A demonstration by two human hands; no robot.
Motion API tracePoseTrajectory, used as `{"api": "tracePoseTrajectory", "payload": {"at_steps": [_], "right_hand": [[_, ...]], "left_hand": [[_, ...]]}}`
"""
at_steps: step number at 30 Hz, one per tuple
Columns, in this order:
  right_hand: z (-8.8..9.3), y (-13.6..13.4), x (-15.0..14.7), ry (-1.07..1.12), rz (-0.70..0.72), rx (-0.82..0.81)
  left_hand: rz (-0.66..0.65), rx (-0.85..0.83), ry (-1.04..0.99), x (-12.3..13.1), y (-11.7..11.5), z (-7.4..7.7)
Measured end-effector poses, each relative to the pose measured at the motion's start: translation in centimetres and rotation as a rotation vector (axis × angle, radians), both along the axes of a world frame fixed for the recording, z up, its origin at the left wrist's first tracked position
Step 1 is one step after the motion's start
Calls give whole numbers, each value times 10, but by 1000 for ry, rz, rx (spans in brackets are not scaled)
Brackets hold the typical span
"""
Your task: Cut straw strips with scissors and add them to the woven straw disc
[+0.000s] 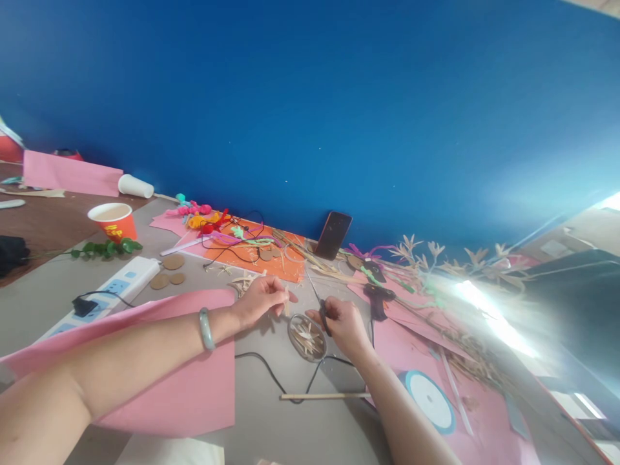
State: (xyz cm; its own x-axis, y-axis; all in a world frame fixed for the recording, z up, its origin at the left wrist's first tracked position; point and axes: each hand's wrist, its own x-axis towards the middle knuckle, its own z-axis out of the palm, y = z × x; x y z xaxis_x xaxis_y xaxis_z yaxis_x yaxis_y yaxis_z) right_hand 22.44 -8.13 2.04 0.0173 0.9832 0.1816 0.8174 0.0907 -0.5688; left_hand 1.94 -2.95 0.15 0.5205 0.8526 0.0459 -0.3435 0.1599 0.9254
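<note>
My left hand (264, 300), a bangle on its wrist, is closed in a pinch on a small pale strip (287, 303) like dried leaf or husk. My right hand (345, 325) grips black-handled scissors (325, 316), their blades pointing up and away to the left. Between and just below the hands lies a small oval dish (290, 330) holding several pale cut strips (307, 337). More pale scraps (242, 283) are scattered on the table behind my left hand.
Pink paper (194, 394) lies under my left forearm. A power strip (109, 294), a full paper cup (115, 223) and wooden discs (173, 261) are at left. A phone (333, 234) leans on the blue wall. A glue gun (378, 299), a spool (431, 402) and cables sit right.
</note>
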Motion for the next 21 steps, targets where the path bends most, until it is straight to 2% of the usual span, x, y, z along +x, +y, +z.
{"api": "tracePoseTrajectory", "payload": {"at_steps": [10, 21], "right_hand": [[-1, 0, 0, -48, -8, 5], [-5, 2, 0, -102, 2, 29]], "left_hand": [[14, -144, -50, 3, 2, 1], [23, -128, -21, 2, 6, -4]]}}
